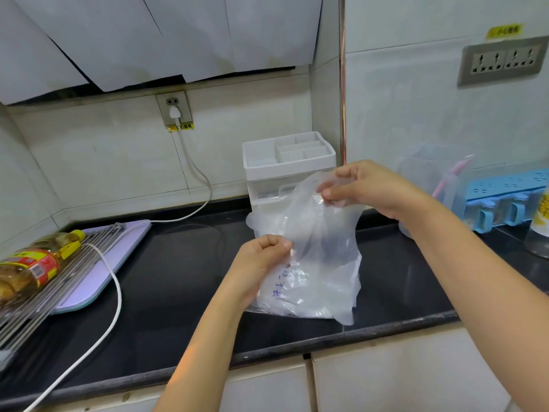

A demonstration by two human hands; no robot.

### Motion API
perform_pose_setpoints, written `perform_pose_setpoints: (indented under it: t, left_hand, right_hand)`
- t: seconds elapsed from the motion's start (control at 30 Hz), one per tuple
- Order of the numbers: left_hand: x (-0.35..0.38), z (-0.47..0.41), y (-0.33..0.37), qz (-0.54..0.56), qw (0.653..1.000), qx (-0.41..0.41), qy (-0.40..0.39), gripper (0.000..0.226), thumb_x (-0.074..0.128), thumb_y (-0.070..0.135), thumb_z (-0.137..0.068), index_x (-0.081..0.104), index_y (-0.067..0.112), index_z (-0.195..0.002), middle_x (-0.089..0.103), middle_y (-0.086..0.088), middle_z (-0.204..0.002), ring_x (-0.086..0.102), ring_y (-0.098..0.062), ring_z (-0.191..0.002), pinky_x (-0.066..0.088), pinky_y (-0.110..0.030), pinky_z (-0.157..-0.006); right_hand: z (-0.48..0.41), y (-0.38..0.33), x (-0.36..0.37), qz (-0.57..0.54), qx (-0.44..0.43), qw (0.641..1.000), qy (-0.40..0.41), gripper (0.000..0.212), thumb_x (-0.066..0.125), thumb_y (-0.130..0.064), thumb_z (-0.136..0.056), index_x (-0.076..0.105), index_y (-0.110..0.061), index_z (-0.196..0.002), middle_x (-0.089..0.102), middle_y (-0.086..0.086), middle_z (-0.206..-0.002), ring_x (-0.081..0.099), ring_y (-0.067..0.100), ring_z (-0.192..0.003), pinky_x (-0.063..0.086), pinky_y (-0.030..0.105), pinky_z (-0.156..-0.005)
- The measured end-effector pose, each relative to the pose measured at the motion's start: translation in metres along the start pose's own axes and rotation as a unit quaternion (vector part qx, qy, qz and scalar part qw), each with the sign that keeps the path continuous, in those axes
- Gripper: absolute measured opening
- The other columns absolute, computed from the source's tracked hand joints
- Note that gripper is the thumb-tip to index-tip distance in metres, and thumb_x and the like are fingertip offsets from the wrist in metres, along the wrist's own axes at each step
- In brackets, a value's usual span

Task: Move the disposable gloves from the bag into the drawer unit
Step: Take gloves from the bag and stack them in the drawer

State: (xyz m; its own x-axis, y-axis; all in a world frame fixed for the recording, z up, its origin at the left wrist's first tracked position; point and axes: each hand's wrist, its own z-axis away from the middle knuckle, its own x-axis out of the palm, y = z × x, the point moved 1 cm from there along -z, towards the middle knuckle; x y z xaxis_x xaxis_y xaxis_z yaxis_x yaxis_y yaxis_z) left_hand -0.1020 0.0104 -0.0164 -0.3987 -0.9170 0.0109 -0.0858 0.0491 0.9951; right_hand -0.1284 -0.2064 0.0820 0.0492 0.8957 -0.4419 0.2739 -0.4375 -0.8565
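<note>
Holding the bag: the left hand [261,254] has its grip clenched on the upper edge of a crumpled clear plastic bag [315,289] with blue handwriting on its side.
Bag position: its bottom rests on the glossy black stone table [178,278], close to the front edge.
Right hand: the right hand [362,188] is higher up, its grip pinching thin film between thumb and fingertips.
Gloves: the cloudy, translucent disposable plastic gloves [312,212] stand up out of the bag's mouth to the right hand (where glove ends and bag begins I cannot tell from here).
Drawer unit: a white plastic drawer unit [288,162] with a divided tray on top and a clear drawer front stands on the table against the tiled wall, directly behind the raised film and partly hidden by it.
Left side: a yellow-capped bottle of amber oil [29,266] lies on a steel wire rack [59,289] over a lilac plastic board [118,254].
Cable: a white power cable [114,278] runs from the wall socket [175,110] across the table.
Right side: a pale blue plastic rack [505,197] hangs near the wall.
</note>
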Motion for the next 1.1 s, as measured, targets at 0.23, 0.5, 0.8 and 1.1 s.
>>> perform_pose_setpoints:
  t: [0.23,0.5,0.8,1.1]
  left_hand:
    - [-0.02,-0.053,0.043,-0.159,0.985,0.036,0.055,0.007,0.066,0.013,-0.088,0.067,0.01,-0.082,0.064,0.002,-0.065,0.046,-0.009,-0.048,0.039,-0.019,-0.046]
    - [-0.043,-0.124,0.07,-0.334,0.937,0.029,0.102,0.018,0.072,0.022,-0.084,0.068,0.006,-0.078,0.059,0.011,-0.05,0.047,-0.005,-0.048,0.041,-0.016,-0.048]
    - [-0.019,-0.134,0.056,-0.513,0.795,0.187,0.265,0.009,0.062,0.015,-0.087,0.061,0.01,-0.095,0.061,-0.003,-0.092,0.056,-0.021,-0.086,0.048,-0.036,-0.071]
    - [0.036,-0.15,0.022,-0.543,0.839,0.033,-0.001,0.03,0.047,0.011,-0.093,0.054,0.003,-0.065,0.056,-0.01,-0.068,0.048,-0.023,-0.063,0.037,-0.031,-0.056]
  right_hand:
    - [-0.038,0.015,-0.003,0.052,0.035,0.995,0.077,0.03,0.068,-0.03,-0.087,0.068,-0.004,-0.074,0.067,0.004,-0.065,0.058,0.009,-0.051,0.05,0.02,-0.054]
    - [-0.09,0.043,-0.007,0.107,0.101,0.974,0.171,0.034,0.06,-0.032,-0.092,0.061,-0.007,-0.068,0.058,0.002,-0.06,0.055,0.017,-0.058,0.041,0.024,-0.056]
    - [-0.122,0.09,0.016,0.177,0.181,0.954,0.164,0.032,0.051,-0.024,-0.093,0.065,-0.001,-0.077,0.068,0.015,-0.07,0.054,0.02,-0.048,0.043,0.025,-0.05]
    - [-0.137,0.098,0.025,0.264,0.217,0.933,0.115,0.024,0.05,-0.021,-0.093,0.057,-0.006,-0.076,0.063,0.009,-0.063,0.056,0.017,-0.048,0.045,0.024,-0.051]
